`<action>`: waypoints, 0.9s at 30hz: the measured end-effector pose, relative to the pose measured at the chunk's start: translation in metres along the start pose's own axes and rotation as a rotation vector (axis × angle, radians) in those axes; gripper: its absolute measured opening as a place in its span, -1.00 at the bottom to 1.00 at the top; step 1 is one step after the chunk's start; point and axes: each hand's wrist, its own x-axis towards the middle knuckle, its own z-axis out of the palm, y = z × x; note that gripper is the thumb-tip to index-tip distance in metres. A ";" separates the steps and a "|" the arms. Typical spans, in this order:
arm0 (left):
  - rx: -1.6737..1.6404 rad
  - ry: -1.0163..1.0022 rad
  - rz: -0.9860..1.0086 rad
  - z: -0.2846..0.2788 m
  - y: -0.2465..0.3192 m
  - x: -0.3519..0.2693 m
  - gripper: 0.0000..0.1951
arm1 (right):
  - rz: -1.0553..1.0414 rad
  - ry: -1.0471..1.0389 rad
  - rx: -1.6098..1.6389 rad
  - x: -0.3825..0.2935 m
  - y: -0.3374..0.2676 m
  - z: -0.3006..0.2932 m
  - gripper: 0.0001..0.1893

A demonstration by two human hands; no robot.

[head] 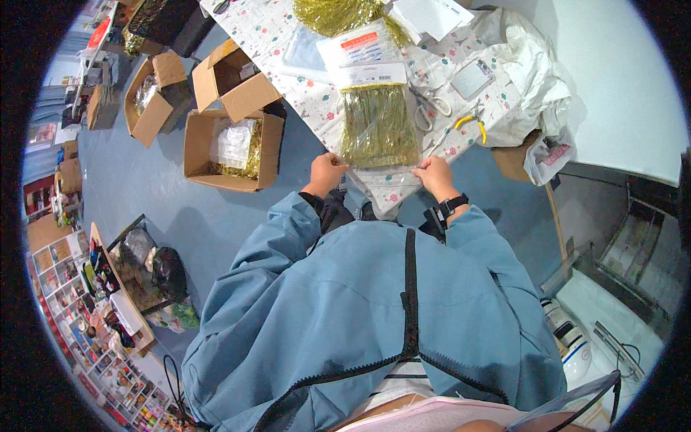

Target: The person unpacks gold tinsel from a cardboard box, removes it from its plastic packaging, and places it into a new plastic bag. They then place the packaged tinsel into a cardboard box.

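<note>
A clear plastic bag (380, 127) filled with gold tinsel fringe lies on a table with a patterned cloth (318, 121). My left hand (327, 174) pinches the bag's near left corner, and my right hand (435, 175) pinches the near right corner. The bag's white header card with a barcode (372, 75) points away from me. Beyond it lies another white printed packet (359, 46). White-handled scissors (426, 110) rest right of the bag, with yellow-handled pliers (473, 125) farther right.
Loose gold tinsel (340, 13) and white paper sheets (429, 19) lie at the table's far side. A small clear packet (472, 79) sits on the right. Open cardboard boxes (194, 154) stand on the floor to the left. White sheeting (540, 81) is bunched at the right edge.
</note>
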 end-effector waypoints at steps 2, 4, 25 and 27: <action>-0.077 -0.050 -0.012 -0.002 -0.008 0.000 -0.67 | 0.058 -0.031 0.020 -0.005 -0.005 0.000 -0.66; -0.119 -0.105 -0.047 -0.006 -0.010 0.001 -0.65 | 0.108 -0.082 -0.021 -0.007 -0.014 -0.007 -0.64; -0.236 0.170 0.183 -0.045 0.094 0.131 -0.40 | -0.366 0.232 0.158 0.129 -0.150 -0.039 -0.72; -0.268 0.161 0.169 -0.047 0.096 0.134 -0.44 | -0.353 0.210 0.166 0.132 -0.152 -0.040 -0.73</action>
